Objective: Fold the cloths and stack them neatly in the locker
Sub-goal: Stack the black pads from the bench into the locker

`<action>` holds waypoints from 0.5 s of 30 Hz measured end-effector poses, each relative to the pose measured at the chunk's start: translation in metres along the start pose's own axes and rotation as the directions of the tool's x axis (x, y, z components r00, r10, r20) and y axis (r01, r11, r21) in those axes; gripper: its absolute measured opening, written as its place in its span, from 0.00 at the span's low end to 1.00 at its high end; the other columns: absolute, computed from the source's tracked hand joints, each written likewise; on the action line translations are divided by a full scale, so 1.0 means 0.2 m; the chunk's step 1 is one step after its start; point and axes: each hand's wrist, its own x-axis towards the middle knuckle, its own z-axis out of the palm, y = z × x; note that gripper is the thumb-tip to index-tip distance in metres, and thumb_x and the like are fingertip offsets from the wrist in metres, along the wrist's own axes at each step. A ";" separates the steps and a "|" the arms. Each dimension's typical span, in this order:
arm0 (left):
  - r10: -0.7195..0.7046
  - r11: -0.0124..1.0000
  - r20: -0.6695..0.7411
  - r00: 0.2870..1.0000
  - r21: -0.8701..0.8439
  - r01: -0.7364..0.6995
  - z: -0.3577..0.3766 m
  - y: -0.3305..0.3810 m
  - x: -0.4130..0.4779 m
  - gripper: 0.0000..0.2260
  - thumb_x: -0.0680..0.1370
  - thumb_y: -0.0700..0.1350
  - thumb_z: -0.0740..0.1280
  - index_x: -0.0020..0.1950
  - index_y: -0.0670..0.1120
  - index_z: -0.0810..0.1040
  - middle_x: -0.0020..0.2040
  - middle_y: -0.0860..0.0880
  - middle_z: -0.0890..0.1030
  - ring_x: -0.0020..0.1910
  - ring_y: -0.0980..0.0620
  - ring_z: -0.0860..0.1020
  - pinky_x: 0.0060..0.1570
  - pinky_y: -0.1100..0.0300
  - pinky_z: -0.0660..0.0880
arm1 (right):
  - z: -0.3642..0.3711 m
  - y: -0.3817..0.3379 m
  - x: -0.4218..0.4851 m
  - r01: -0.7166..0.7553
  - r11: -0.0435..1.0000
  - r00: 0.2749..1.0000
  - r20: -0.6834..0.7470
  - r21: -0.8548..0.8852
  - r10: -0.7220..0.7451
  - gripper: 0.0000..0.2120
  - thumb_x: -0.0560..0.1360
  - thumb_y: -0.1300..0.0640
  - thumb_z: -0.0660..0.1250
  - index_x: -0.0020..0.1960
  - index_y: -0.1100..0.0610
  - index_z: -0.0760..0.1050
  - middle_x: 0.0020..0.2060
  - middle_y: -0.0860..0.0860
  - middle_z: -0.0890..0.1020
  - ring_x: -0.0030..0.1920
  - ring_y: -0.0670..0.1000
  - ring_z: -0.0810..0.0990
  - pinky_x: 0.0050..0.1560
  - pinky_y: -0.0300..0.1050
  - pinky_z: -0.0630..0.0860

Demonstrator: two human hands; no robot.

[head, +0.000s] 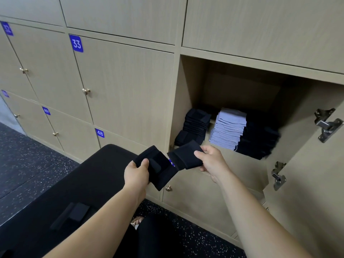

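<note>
Left hand [136, 175] grips a folded black cloth [160, 170], thumb on top and fingers hidden beneath. Right hand [211, 162] pinches a second black cloth [184, 155] by its near edge, thumb above, fingers curled under. The two pieces meet between the hands; cannot tell whether they are joined. The open locker [186, 86] lies just beyond the right hand's fingertips. Inside it, the black stack [197, 123] is ahead of the right hand, the pale stack [229, 127] ahead and to its right, and the dark stack [258, 140] further right. Risks, as judged: the edge pinch leaves most of the second cloth unsupported, so its folds may sag open during placement. The black stack appears to lean with a low piece at its foot, so a cloth set off-centre could tip or skew it. Black on black makes edge alignment hard to check. Placing two pieces at once could push the layers out of square. The locker door [307, 164] hangs open to the right of the right forearm, and an elbow swing could catch it. One loose cloth [74, 214] lies on the bench [83, 174] below the left forearm, not yet stacked.
</note>
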 end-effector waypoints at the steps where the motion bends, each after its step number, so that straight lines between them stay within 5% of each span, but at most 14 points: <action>1: -0.001 1.000 0.008 1.000 0.002 0.001 0.01 -0.01 0.00 0.04 0.82 0.43 0.62 0.52 0.49 0.76 0.52 0.45 0.81 0.52 0.45 0.80 0.54 0.48 0.79 | -0.02 0.02 0.02 -0.017 0.999 0.999 -0.045 0.032 0.019 0.07 0.78 0.64 0.62 0.54 0.56 0.75 0.47 0.51 0.80 0.41 0.50 0.79 0.29 0.38 0.70; 8: -0.017 1.000 0.058 0.998 0.024 0.016 0.05 -0.06 0.09 0.05 0.82 0.42 0.62 0.55 0.48 0.77 0.51 0.46 0.81 0.52 0.46 0.80 0.50 0.51 0.78 | -0.09 0.14 0.20 -0.123 0.956 0.948 -0.253 0.266 0.192 0.11 0.77 0.69 0.61 0.53 0.56 0.75 0.41 0.51 0.80 0.38 0.49 0.77 0.30 0.40 0.71; 15: -0.028 0.996 0.063 0.998 0.081 0.023 0.09 -0.11 0.29 0.08 0.82 0.44 0.63 0.59 0.46 0.77 0.52 0.45 0.82 0.52 0.45 0.81 0.52 0.48 0.79 | -0.01 0.13 0.55 -0.073 0.953 0.890 -0.412 0.293 0.195 0.13 0.76 0.70 0.62 0.59 0.62 0.74 0.50 0.57 0.78 0.42 0.54 0.76 0.23 0.36 0.73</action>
